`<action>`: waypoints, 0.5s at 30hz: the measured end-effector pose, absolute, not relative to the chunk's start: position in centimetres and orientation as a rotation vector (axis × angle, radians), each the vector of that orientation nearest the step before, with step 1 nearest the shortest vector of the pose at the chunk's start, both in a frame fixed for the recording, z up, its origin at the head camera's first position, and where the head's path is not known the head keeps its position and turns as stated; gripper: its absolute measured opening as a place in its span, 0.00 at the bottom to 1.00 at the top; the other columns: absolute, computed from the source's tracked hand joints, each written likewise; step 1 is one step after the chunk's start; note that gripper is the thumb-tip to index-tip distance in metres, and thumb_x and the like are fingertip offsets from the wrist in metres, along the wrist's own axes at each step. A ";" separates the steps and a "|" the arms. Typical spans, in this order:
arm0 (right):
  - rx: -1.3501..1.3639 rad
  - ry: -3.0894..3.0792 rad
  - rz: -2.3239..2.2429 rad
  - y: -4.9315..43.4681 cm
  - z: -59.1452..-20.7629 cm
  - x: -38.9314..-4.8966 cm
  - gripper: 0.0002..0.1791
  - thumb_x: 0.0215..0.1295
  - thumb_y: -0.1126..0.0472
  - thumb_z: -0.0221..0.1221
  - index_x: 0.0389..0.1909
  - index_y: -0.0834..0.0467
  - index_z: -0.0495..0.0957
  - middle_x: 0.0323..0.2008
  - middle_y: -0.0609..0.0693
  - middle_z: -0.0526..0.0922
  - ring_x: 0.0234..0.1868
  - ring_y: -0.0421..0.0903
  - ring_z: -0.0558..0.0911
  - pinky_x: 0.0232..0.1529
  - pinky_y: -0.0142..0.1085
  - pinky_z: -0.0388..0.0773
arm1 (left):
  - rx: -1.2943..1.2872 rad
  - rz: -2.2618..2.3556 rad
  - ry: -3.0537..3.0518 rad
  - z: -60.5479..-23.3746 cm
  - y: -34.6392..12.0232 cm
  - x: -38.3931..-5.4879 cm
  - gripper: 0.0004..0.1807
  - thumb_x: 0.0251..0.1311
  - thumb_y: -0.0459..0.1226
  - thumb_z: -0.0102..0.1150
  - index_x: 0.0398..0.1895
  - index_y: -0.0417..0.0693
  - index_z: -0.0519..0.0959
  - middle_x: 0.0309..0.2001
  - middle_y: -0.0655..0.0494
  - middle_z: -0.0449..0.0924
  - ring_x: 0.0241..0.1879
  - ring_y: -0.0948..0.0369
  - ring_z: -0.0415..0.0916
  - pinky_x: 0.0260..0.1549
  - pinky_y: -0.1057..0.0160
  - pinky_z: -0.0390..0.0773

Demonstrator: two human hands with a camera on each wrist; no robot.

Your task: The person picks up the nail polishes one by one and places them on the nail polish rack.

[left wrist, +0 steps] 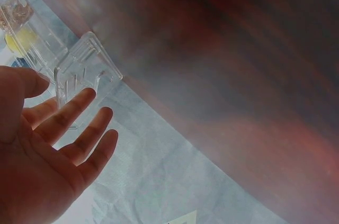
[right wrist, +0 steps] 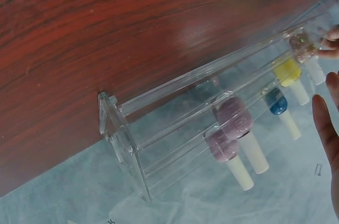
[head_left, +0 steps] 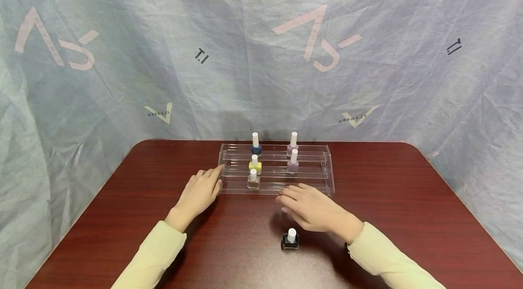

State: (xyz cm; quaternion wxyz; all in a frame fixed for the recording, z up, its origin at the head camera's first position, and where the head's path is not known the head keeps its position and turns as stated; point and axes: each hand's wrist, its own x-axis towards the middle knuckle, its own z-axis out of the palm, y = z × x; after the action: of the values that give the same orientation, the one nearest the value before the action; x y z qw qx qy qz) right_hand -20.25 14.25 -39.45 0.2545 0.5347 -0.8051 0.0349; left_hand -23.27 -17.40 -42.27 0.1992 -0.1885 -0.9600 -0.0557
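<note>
A clear acrylic tiered rack [head_left: 237,184] stands toward the back of the table. On its left side are a blue nail polish bottle [head_left: 256,149], a yellow one [head_left: 255,168] and a glittery brown one [head_left: 253,182], one per tier. Two lilac bottles, a front one [head_left: 292,167] and a rear one [head_left: 292,147], occupy the upper tiers to the right. My left hand [head_left: 200,191] has its fingertips at the rack's left end, fingers spread. Over the rack's front edge, my right hand [head_left: 310,207] holds nothing, fingers loosely bent. A black nail polish bottle [head_left: 291,240] sits upright nearer me, just below that hand.
The dark red wooden table [head_left: 408,216] has rounded far corners. Behind it hangs a grey printed cloth [head_left: 245,84], which also runs down both sides.
</note>
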 end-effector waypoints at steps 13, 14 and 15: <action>1.521 -2.183 0.134 15.0 -39.3 -18.8 0.12 0.65 0.53 0.48 0.44 0.52 0.74 0.41 0.42 0.77 0.43 0.39 0.76 0.40 0.34 0.73 | -0.528 -0.162 -2.692 -42.3 -17.4 -23.4 0.24 0.63 0.40 0.50 0.62 0.47 0.66 0.48 0.49 0.79 0.44 0.48 0.75 0.37 0.52 0.74; 1.533 -2.175 0.133 15.0 -39.3 -18.7 0.12 0.65 0.53 0.48 0.45 0.52 0.74 0.41 0.42 0.77 0.43 0.39 0.75 0.40 0.34 0.73 | -0.528 -0.163 -2.693 -42.4 -17.4 -23.4 0.24 0.63 0.40 0.50 0.62 0.47 0.66 0.48 0.49 0.79 0.44 0.48 0.75 0.37 0.52 0.74; 1.544 -2.166 0.135 15.0 -39.4 -18.7 0.12 0.65 0.53 0.47 0.45 0.52 0.74 0.41 0.42 0.77 0.42 0.39 0.76 0.40 0.34 0.72 | -0.527 -0.164 -2.693 -42.4 -17.4 -23.4 0.24 0.63 0.40 0.50 0.62 0.47 0.66 0.48 0.49 0.79 0.44 0.48 0.75 0.37 0.52 0.74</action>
State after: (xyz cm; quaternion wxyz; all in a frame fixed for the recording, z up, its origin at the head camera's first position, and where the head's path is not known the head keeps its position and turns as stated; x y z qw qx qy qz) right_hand -18.66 15.02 -39.40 0.2369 0.5633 -0.7901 0.0491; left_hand -23.37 -17.42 -42.38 0.1949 -0.1880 -0.9609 -0.0586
